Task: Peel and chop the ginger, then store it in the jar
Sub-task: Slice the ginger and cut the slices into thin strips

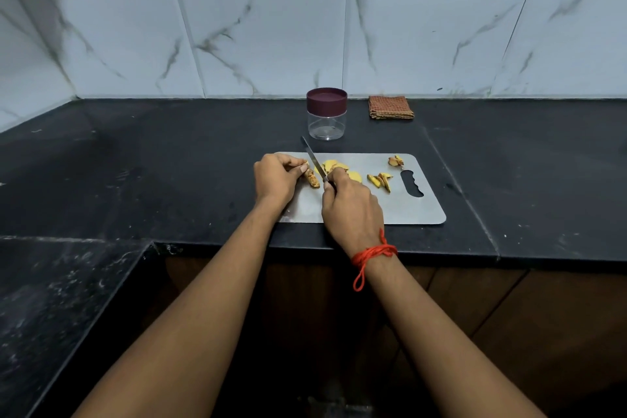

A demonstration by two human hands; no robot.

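On the grey cutting board (407, 210) my left hand (276, 178) pinches one end of a brown, unpeeled ginger piece (312, 179) that lies on the board. My right hand (349, 205) grips a knife (314, 160) whose thin blade points away from me, just right of the ginger piece. Yellow peeled ginger slices (334, 166) lie behind my right hand. More cut strips (381, 181) lie to the right, and a few scraps (396, 161) sit near the board's far right corner. A clear jar (326, 124) with a maroon lid stands behind the board, closed.
A folded checked cloth (391, 107) lies by the tiled wall, right of the jar. The black counter (152, 163) stretches left and right of the board. Its front edge drops off just below the board, with a lower black surface (68, 299) at the left.
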